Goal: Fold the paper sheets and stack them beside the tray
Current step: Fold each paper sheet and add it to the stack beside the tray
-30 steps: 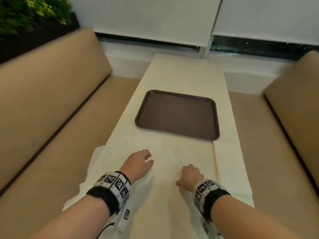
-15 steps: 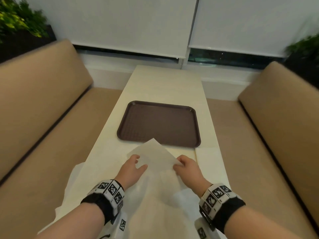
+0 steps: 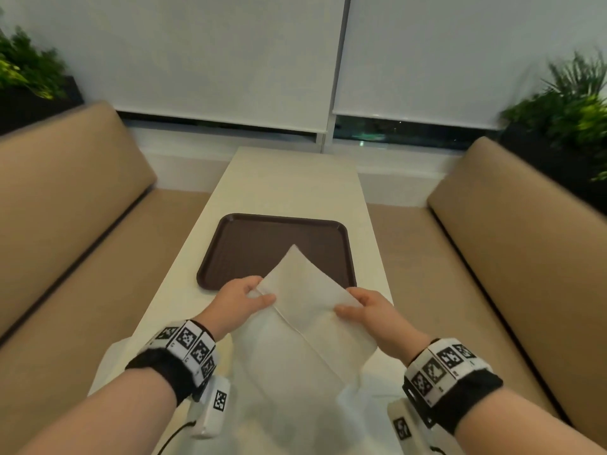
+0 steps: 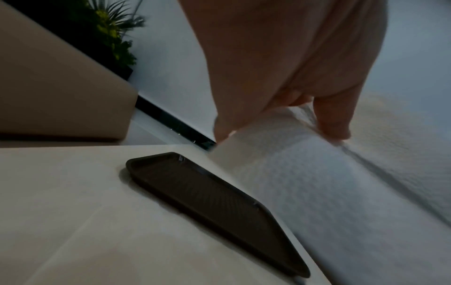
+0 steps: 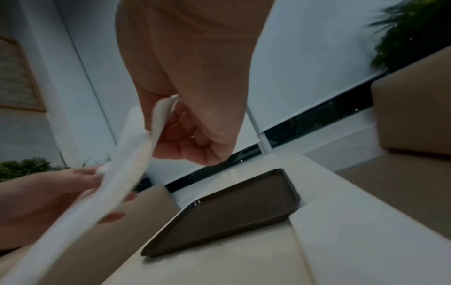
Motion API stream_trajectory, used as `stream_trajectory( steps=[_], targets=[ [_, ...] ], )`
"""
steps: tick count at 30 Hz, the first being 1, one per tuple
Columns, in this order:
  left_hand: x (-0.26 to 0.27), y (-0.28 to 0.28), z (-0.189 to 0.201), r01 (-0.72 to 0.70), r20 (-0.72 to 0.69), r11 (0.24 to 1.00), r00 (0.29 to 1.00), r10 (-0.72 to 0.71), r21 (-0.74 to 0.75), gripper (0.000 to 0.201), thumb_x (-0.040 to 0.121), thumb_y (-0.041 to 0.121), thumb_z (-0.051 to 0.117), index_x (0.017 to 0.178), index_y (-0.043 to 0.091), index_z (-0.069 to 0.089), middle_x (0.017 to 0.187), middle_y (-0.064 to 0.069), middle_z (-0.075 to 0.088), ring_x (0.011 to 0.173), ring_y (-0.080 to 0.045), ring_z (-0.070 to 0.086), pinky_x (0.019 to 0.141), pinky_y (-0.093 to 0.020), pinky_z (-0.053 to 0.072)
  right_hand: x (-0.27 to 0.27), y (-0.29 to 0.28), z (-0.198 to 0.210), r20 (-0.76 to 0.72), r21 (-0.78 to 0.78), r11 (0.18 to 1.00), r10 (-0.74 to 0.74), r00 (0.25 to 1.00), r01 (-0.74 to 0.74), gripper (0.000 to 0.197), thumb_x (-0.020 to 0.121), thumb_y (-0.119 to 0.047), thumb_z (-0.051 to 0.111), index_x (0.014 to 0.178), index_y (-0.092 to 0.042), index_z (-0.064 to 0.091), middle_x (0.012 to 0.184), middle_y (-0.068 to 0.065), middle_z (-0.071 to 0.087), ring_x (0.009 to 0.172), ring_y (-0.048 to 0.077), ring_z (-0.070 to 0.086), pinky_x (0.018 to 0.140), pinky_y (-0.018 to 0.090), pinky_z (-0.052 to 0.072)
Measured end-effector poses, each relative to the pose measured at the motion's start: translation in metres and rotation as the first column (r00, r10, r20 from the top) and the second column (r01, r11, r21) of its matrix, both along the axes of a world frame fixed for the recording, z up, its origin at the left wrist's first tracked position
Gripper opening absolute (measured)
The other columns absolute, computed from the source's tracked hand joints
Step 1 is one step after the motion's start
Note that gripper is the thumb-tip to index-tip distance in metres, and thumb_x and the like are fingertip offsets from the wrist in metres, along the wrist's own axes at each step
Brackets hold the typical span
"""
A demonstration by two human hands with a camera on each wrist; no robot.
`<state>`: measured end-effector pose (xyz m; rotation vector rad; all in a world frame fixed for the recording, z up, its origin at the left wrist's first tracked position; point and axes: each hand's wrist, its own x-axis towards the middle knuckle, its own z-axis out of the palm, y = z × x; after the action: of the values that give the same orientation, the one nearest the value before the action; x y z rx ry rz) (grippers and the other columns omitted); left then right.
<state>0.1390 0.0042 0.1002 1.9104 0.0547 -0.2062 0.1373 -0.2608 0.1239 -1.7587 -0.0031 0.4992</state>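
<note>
A white textured paper sheet (image 3: 305, 310) is lifted off the table, its far corner pointing up over the tray. My left hand (image 3: 253, 295) pinches its left edge with thumb on top. My right hand (image 3: 353, 305) pinches its right edge. A fold line crosses the sheet diagonally. In the left wrist view the paper sheet (image 4: 305, 173) hangs from my left hand (image 4: 280, 127). In the right wrist view my right hand (image 5: 168, 123) pinches the paper sheet (image 5: 127, 164). The dark brown empty tray (image 3: 259, 247) lies just beyond, on the long cream table (image 3: 295, 185). More paper sheets (image 3: 374, 392) lie under my wrists.
Tan bench seats (image 3: 65, 224) run along both sides of the table. Plants (image 3: 571, 103) stand behind the seat backs at left and right. Lowered white blinds (image 3: 213, 54) cover the window at the far end. Another flat sheet (image 5: 366, 241) lies to the tray's right.
Both hands went from resting on the flat sheets to pinching one sheet and raising it. The sheet's far corner now stands higher over the tray's near edge.
</note>
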Motion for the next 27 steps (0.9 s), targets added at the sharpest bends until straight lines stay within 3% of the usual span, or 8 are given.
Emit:
stream_trajectory(
  steps=[2,6,9,13,18,23,25,27],
  targets=[
    [-0.001,-0.004,0.009,0.020,-0.026,0.998,0.999,-0.021,-0.062,0.014,0.088,0.017,0.068,0.102,0.016,0.069,0.097,-0.003,0.074,0.091,-0.024,0.070,0.089,-0.048,0.054,0.009,-0.011,0.002,-0.056,0.082,0.995,-0.053,0.997,0.057,0.028,0.091,-0.023,0.063,0.108,-0.001,0.063,0.099,0.013,0.069,0.085,0.027,0.067,0.084,0.042,0.051],
    [-0.002,-0.013,0.022,-0.151,-0.061,0.941,0.988,0.139,-0.302,0.017,0.090,0.013,0.064,0.106,0.008,0.067,0.101,-0.012,0.073,0.095,-0.032,0.069,0.088,-0.047,0.054,0.004,-0.031,-0.009,-0.295,0.344,0.914,-0.109,0.949,0.212,0.048,0.091,-0.051,0.052,0.120,-0.015,0.063,0.118,0.007,0.068,0.111,0.026,0.063,0.105,0.047,0.042],
    [-0.004,-0.016,0.028,-0.199,-0.083,0.914,0.980,0.181,-0.355,0.014,0.092,0.012,0.061,0.104,0.008,0.067,0.100,-0.011,0.073,0.094,-0.029,0.069,0.081,-0.039,0.054,-0.007,-0.030,-0.015,-0.250,0.294,0.949,-0.042,0.967,0.118,0.047,0.080,-0.033,0.070,0.119,-0.007,0.062,0.115,0.008,0.069,0.103,0.024,0.066,0.096,0.042,0.049],
    [-0.009,-0.019,0.031,-0.235,-0.097,0.897,0.972,0.214,-0.375,0.014,0.091,0.012,0.062,0.104,0.011,0.066,0.099,-0.007,0.074,0.093,-0.026,0.070,0.078,-0.036,0.054,-0.006,-0.023,-0.004,-0.094,0.199,0.970,-0.123,0.988,0.140,0.025,0.090,-0.002,0.059,0.114,-0.004,0.064,0.114,0.011,0.070,0.103,0.026,0.067,0.095,0.041,0.050],
    [-0.008,-0.024,0.035,-0.309,-0.098,0.875,0.951,0.294,-0.373,0.023,0.089,0.015,0.066,0.111,0.017,0.060,0.104,-0.004,0.071,0.095,-0.024,0.068,0.088,-0.045,0.054,-0.005,-0.024,0.010,-0.010,0.234,0.955,-0.182,0.983,0.180,0.037,0.087,0.008,0.058,0.117,-0.014,0.050,0.103,0.015,0.072,0.094,0.029,0.069,0.082,0.039,0.052],
    [0.000,-0.029,0.042,-0.208,-0.003,0.899,0.975,0.224,-0.386,0.072,0.088,0.008,0.066,0.141,0.041,0.029,0.099,-0.006,0.073,0.095,-0.025,0.069,0.089,-0.048,0.052,0.000,-0.034,0.015,0.187,0.169,0.923,-0.376,0.908,0.347,0.037,0.082,-0.001,0.070,0.101,-0.017,0.043,0.087,0.022,0.069,0.079,0.033,0.066,0.079,0.053,0.052],
    [0.002,-0.029,0.044,-0.128,0.071,0.931,0.984,0.161,-0.343,0.084,0.088,0.004,0.064,0.146,0.044,0.019,0.096,-0.007,0.074,0.097,-0.024,0.069,0.092,-0.045,0.050,0.001,-0.039,0.018,0.253,0.165,0.897,-0.440,0.862,0.409,0.036,0.080,-0.001,0.072,0.089,-0.018,0.041,0.074,0.018,0.062,0.072,0.028,0.063,0.068,0.045,0.051],
    [0.003,-0.030,0.046,-0.092,0.124,0.959,0.984,0.129,-0.267,0.081,0.086,0.004,0.066,0.140,0.052,0.028,0.094,-0.006,0.073,0.097,-0.025,0.068,0.093,-0.042,0.049,0.000,-0.043,0.021,0.293,0.162,0.890,-0.456,0.840,0.426,0.034,0.080,0.001,0.072,0.080,-0.016,0.042,0.071,0.010,0.055,0.066,0.020,0.057,0.059,0.030,0.047]
  ],
)
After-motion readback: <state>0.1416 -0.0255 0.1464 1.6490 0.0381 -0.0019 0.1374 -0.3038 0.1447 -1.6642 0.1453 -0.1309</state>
